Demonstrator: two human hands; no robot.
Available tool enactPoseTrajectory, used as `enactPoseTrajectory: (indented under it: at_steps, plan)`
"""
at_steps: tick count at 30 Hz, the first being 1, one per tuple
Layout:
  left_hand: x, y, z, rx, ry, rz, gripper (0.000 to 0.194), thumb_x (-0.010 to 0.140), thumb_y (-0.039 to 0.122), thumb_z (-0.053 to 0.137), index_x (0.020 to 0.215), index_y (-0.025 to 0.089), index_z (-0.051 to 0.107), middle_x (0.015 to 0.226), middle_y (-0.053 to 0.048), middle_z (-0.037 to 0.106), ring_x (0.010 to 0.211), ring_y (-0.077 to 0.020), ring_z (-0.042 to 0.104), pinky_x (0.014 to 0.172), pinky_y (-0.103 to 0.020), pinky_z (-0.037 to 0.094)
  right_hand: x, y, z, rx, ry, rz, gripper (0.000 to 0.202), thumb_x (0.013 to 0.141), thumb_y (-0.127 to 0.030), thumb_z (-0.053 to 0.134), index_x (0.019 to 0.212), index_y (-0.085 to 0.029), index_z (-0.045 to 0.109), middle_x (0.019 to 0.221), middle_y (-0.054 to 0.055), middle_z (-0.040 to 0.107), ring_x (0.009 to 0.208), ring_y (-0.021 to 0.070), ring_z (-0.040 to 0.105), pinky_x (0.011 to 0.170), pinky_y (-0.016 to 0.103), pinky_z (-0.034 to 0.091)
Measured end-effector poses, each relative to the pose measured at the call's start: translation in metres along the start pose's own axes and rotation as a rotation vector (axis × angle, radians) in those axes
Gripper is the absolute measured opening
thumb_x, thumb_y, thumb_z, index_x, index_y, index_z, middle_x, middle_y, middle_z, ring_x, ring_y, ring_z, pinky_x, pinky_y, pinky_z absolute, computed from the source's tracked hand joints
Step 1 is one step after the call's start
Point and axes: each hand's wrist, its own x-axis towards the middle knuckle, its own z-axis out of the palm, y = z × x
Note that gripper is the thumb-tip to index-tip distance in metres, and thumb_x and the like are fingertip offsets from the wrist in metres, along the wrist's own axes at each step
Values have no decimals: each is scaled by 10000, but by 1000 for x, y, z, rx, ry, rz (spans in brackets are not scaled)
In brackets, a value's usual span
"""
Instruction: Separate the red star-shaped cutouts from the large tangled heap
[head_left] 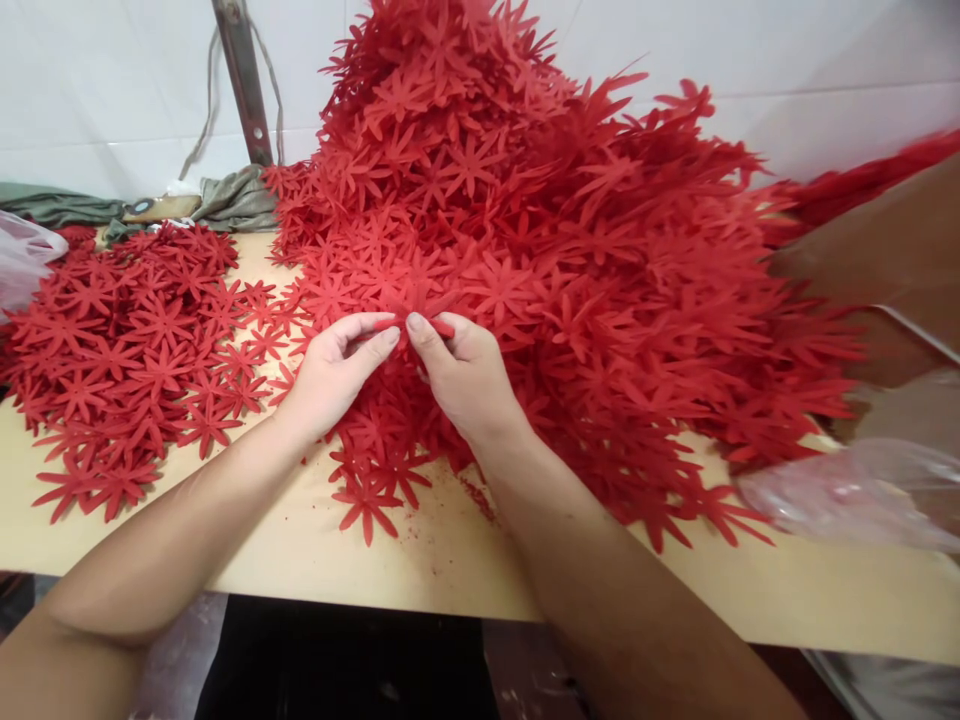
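Note:
Between them, my left hand (345, 360) and my right hand (461, 370) pinch a red flower-shaped cutout (416, 300), thumbs nearest me and fingertips close together. Its petals fan out above my thumbs, and part of it is covered by the fingers. Just behind my hands rises a big heap of the same red cutouts (495, 190), each with several narrow petals. A smaller, flatter pile of red cutouts (142, 340) lies to the left of my left forearm. A few loose cutouts (367, 505) rest on the table below my hands.
The pale yellow table (337, 570) has red crumbs scattered near its front edge. Clear plastic (847, 490) and brown cardboard (892, 250) are at the right. At the back left are grey-green cloth (238, 198), an upright metal bar (244, 85) and a white plastic bag (26, 255).

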Motion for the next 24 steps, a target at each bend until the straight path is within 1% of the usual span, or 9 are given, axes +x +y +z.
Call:
enactPoseTrajectory:
  at_steps: [3,5,7,10,12,15,17,20,24]
  plan:
    - [0,0,0,-30,-55,-17,318,686,355,761,907,150,658,867,-8,712,864,-117,649,890,-254,491,-2,-2,3,76,-110,-54,415,701,-586,684,633,-211,520,595,-41,500,616,102,493,673,260,454]
    - [1,-1,0,-26,-65,5,321,688,371,760,907,155,670,892,-10,719,899,-128,652,905,-256,481,-5,-3,5,136,-188,-72,350,739,-560,664,777,-220,588,755,-9,610,781,136,583,834,298,480]
    - [2,-2,-2,-36,-30,22,295,711,386,741,893,162,682,906,-9,720,909,-133,651,905,-255,477,-6,-2,6,154,-255,-55,359,758,-549,649,895,-221,600,863,14,642,867,152,602,880,320,485]
    - [4,-3,-5,-48,0,22,265,746,391,708,885,165,692,905,-13,724,909,-139,652,896,-258,478,-5,1,4,142,-296,-25,406,734,-522,685,979,-215,583,933,30,651,873,157,605,841,322,505]
    - [4,-3,-6,-14,-11,53,258,730,363,726,885,160,695,899,-16,726,915,-140,649,899,-254,475,-3,3,2,138,-254,-25,391,707,-492,719,944,-213,580,929,31,652,848,155,606,813,319,509]
    - [4,-1,-5,29,-29,106,248,710,327,743,878,153,689,875,-11,719,909,-132,641,898,-241,464,-2,3,1,90,-172,-34,336,693,-469,731,824,-199,580,761,3,618,707,132,573,722,304,502]
    - [4,1,-5,47,-20,112,208,716,326,735,805,148,675,780,7,691,808,-109,623,829,-223,468,-2,1,0,34,-136,-55,313,719,-471,702,769,-188,578,679,-13,579,631,111,529,672,289,480]
    - [3,4,-4,85,43,71,217,723,311,724,647,143,611,587,47,576,580,-59,501,622,-191,420,-4,-2,1,-80,-75,-103,327,760,-477,651,670,-181,546,620,-22,542,585,90,476,632,270,438]
    - [3,6,-2,12,101,-39,218,774,258,670,618,146,568,538,55,528,496,-44,443,515,-178,373,-5,-3,2,-76,-92,-58,352,724,-488,676,653,-184,515,607,-32,526,577,83,470,600,254,422]
